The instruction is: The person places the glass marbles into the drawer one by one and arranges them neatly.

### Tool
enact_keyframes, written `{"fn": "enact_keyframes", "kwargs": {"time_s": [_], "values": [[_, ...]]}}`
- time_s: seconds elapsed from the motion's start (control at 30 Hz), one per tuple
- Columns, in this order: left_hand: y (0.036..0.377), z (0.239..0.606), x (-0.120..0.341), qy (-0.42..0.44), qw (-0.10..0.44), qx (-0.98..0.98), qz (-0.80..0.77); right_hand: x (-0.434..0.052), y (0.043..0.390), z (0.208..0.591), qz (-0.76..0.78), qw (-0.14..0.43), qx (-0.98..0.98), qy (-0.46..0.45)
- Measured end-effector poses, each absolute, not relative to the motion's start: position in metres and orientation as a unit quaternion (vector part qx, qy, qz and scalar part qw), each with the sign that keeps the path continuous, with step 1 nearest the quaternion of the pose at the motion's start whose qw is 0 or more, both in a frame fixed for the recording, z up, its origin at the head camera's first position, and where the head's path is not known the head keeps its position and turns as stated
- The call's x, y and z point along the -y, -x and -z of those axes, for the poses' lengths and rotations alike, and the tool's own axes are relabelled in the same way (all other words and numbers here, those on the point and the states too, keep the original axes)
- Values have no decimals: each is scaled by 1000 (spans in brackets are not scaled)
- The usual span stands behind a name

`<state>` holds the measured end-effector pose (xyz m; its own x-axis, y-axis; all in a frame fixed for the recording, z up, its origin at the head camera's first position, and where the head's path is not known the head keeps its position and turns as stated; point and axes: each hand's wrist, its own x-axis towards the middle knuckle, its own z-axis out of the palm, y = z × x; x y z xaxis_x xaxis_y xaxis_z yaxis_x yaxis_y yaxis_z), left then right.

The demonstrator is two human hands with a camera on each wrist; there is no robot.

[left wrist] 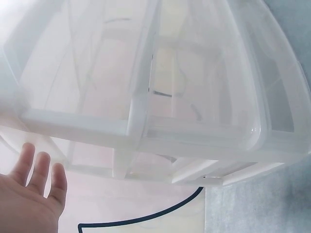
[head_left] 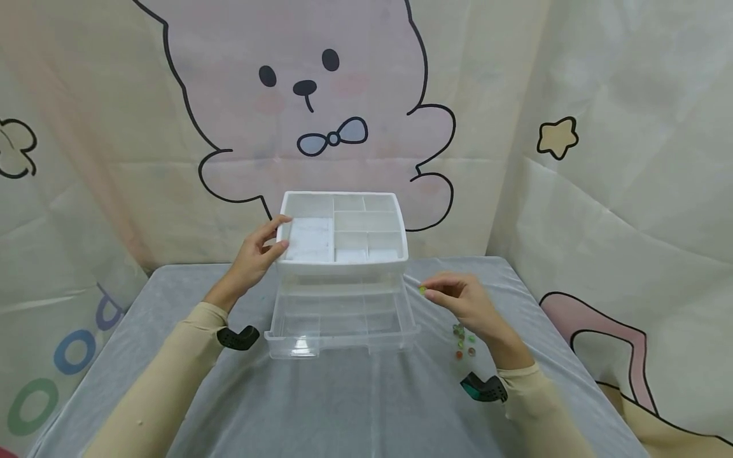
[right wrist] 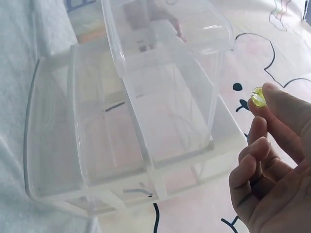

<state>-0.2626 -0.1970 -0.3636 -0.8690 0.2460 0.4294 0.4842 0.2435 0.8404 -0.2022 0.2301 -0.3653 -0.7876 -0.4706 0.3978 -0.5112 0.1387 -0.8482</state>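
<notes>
Our right hand (head_left: 466, 302) pinches a yellow-green marble (head_left: 422, 290) between thumb and fingertip, the other fingers loosely curled beneath, holding it in the air just beside the right edge of the clear organiser's (head_left: 343, 254) pulled-out drawer (head_left: 341, 321). Our left hand (head_left: 254, 257) rests with fingers bent around the organiser's upper left corner, probably to steady it. The drawer stands open toward us, its compartments exposed. The remaining marbles (head_left: 465, 340) lie on the white cloth (head_left: 343, 407) near our right wrist. The right wrist view shows the pinch and the marble's colour plainly (the head view gives only a speck); the left wrist view shows just straight fingertips beside the plastic.
</notes>
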Motion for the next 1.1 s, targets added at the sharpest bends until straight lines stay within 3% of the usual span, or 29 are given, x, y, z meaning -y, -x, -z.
{"fn": "enact_keyframes", "kwargs": {"time_s": [0.57,1.1], "values": [[263,365,198,225,98,789,564,-201,199,368,-582,-25,730,-356],[264,364,199,228,96,789,563,-195,193,363,-537,-25,774,-336]]}}
